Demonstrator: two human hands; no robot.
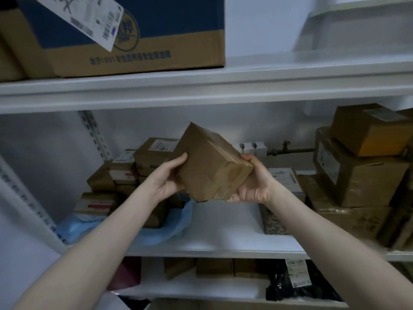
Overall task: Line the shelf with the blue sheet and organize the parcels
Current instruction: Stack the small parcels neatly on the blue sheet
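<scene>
A brown taped cardboard parcel [211,163] is held tilted in the air above the middle white shelf [223,247]. My left hand [166,175] grips its left side and my right hand [254,182] grips its right lower corner. A crumpled blue sheet [161,231] lies on the left part of that shelf, under a stack of several small parcels [131,173]. The shelf's centre shows bare white board beneath the held parcel.
Larger brown boxes [357,171] are piled on the right of the same shelf, with a patterned box [273,222] in front. A big blue-and-brown carton [138,41] sits on the shelf above. More parcels [214,267] lie on the shelf below. A pipe [288,149] runs along the back wall.
</scene>
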